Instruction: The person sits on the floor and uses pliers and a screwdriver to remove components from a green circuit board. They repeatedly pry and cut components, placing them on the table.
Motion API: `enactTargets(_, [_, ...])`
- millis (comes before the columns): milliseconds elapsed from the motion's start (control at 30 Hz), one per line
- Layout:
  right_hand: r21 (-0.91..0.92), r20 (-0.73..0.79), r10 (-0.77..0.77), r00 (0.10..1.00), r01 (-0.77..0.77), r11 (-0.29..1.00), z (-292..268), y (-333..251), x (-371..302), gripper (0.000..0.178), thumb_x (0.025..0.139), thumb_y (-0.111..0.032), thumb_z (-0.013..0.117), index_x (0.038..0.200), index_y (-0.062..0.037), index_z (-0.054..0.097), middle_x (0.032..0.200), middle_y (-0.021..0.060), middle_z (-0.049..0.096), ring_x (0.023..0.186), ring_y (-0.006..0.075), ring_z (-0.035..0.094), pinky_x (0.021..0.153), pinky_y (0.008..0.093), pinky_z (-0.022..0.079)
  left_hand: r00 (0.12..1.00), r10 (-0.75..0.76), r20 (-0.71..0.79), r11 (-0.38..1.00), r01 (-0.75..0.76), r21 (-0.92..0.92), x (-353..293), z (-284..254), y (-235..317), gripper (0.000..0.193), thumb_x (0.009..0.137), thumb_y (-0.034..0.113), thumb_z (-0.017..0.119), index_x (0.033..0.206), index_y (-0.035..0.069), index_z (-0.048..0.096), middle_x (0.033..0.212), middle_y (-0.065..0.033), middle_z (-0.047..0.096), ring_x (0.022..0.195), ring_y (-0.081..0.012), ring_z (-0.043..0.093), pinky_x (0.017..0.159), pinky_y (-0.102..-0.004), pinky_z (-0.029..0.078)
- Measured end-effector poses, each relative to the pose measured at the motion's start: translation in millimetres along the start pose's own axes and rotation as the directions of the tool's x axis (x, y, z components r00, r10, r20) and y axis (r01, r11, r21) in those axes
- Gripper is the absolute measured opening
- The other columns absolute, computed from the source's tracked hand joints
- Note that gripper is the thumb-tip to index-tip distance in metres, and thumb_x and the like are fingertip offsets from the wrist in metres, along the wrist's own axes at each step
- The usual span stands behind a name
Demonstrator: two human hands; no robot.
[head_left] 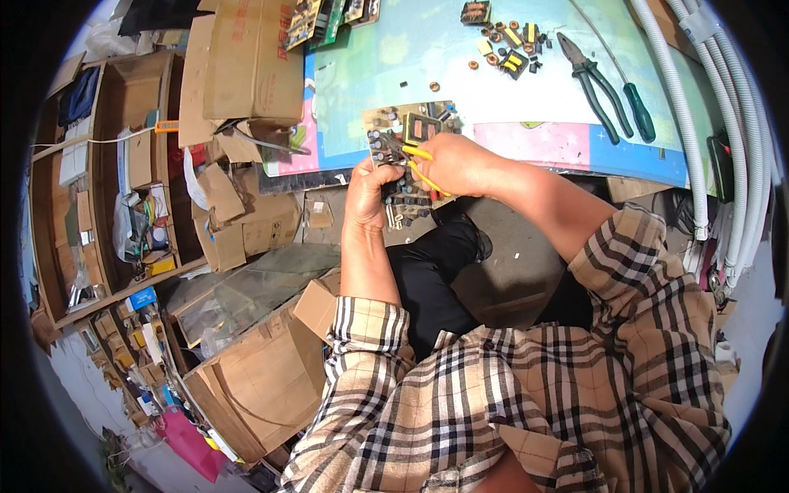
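My left hand grips the left edge of a circuit board, with the thumb lying over its face. Capacitors and a boxy transformer stand on the board, which is held at the table's near edge. Yellow-handled pliers are closed in my right hand. Their dark jaws point left, among the parts on the board next to my left thumb. Whether the jaws grip a part is too small to tell.
On the table lie a pile of removed coils and transformers, large green-handled pliers and a screwdriver. More circuit boards rest at the back left beside a cardboard box. White corrugated hoses run down the right side.
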State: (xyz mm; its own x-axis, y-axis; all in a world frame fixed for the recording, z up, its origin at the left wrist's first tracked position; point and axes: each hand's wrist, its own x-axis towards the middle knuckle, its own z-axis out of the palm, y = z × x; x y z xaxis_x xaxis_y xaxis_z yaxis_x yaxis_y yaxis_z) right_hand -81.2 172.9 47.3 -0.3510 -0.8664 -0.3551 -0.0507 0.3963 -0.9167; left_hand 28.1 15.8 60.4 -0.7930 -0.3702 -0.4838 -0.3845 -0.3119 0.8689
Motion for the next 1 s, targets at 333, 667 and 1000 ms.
enactTargets(333, [0.447, 0.144, 0.223, 0.964, -0.265, 0.854, 0.1, -15.1, -34.2, 0.033, 0.098, -0.024, 0.046, 0.086, 0.0039, 0.059, 0.074, 0.0083, 0.061, 0.054, 0.0151, 0.061, 0.045, 0.0262, 0.046, 0.999, 0.009, 0.036, 0.993, -0.013, 0.114, -16.1, 10.0, 3.4, 0.035, 0.069, 0.001, 0.053, 0.1, -0.005, 0.068, 0.085, -0.0095, 0.069, 0.07, -0.0154, 0.064, 0.068, -0.0268, 0.052])
enactTargets(667, [0.488, 0.271, 0.267, 0.925, -0.371, 0.79, -7.9, -14.2, -45.1, 0.032, 0.099, -0.027, 0.044, 0.086, -0.001, 0.057, 0.077, 0.0072, 0.058, 0.058, 0.0155, 0.06, 0.052, 0.0275, 0.048, 0.995, 0.094, 0.025, 0.991, -0.096, 0.089, -22.3, 25.7, 2.5, 0.042, 0.069, -0.002, 0.05, 0.111, -0.004, 0.059, 0.097, -0.0092, 0.067, 0.077, -0.0141, 0.062, 0.069, -0.0268, 0.051])
enactTargets(1000, [0.517, 0.257, 0.225, 0.94, -0.331, 0.79, -11.2, -17.2, -50.3, 0.031, 0.099, -0.026, 0.044, 0.09, 0.0005, 0.057, 0.079, 0.0089, 0.059, 0.063, 0.0181, 0.063, 0.055, 0.0288, 0.051, 0.994, 0.072, 0.084, 0.981, -0.086, 0.175, -27.5, 21.3, -0.7, 0.039, 0.07, -0.002, 0.049, 0.108, -0.004, 0.059, 0.095, -0.0088, 0.066, 0.078, -0.0154, 0.063, 0.072, -0.0282, 0.052])
